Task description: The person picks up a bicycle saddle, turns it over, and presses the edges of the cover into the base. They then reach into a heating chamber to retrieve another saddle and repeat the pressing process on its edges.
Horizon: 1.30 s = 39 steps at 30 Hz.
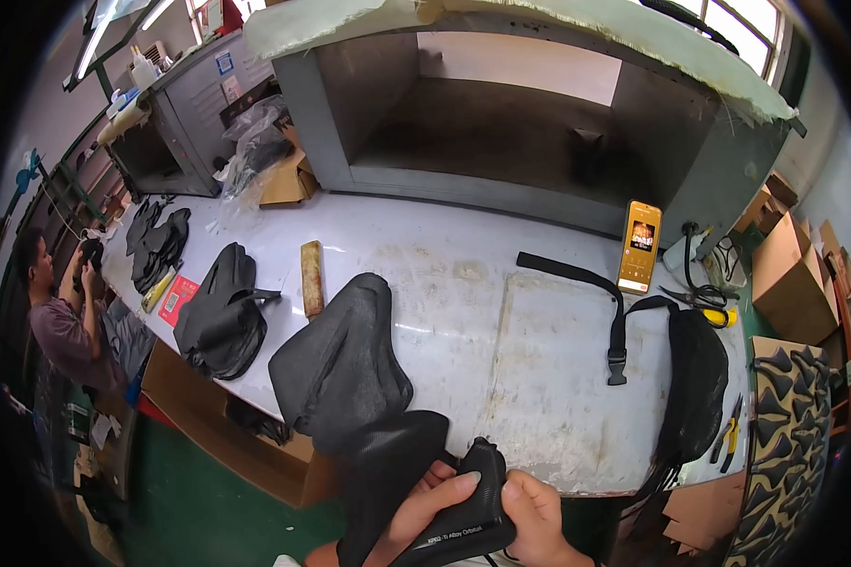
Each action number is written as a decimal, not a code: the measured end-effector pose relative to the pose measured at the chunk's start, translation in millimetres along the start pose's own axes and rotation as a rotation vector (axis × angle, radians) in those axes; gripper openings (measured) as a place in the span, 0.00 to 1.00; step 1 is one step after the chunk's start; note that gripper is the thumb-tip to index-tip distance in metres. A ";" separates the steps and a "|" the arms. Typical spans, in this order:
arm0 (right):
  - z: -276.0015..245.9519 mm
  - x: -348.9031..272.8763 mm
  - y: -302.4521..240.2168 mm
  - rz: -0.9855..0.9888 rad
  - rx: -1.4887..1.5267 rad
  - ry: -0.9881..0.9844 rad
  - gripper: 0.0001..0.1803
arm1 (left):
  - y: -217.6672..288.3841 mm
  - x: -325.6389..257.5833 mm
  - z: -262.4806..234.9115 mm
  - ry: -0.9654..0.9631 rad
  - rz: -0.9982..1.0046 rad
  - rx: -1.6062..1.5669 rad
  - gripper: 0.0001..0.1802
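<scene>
- From where I stand, the black textured piece [483,484] is up in both hands, just off the near edge of the desk [444,364], with pale lettering along its lower side.
- The left hand [424,506] is closed on it, thumb laid over the near face and fingers tucked behind.
- The right hand [536,518] pinches its right edge; the piece sits between the two hands.
- A broad black panel [397,458] droops by the left hand; whether it is joined to the piece, I can't tell.
- I'd call this step handwork on the piece: gripping and shaping its edge, no tool in either hand.
- The next move, to my eye, calls for a firm left hold while the right fingers work along that edge, with the panel clear of them.
- Beyond lies a folded black cover [345,354]; black-handled shears [698,299] and yellow-handled pliers [730,437] rest off right.
</scene>
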State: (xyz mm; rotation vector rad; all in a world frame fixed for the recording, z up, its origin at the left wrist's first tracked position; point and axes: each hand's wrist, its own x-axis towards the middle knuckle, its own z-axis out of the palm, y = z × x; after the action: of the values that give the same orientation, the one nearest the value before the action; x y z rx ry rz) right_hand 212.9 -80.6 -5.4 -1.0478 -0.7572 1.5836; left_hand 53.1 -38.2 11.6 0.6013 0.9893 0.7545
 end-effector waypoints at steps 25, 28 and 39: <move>-40.0 -4.2 11.8 -0.310 -0.104 0.113 0.22 | 9.1 24.4 -36.2 -0.197 0.177 -0.249 0.23; -35.3 -7.7 10.1 -0.365 -0.263 0.117 0.24 | 15.9 21.2 -62.6 -0.376 0.384 0.124 0.16; -12.5 4.5 -22.2 -0.524 -0.995 0.299 0.21 | 38.3 1.1 -47.7 0.272 0.859 0.802 0.06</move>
State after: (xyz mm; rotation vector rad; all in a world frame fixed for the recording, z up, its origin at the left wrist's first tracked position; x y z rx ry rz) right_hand 233.1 -71.1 7.6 -1.5548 -1.5143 0.5298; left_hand 0.0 -8.9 19.1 1.7221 1.2897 1.2056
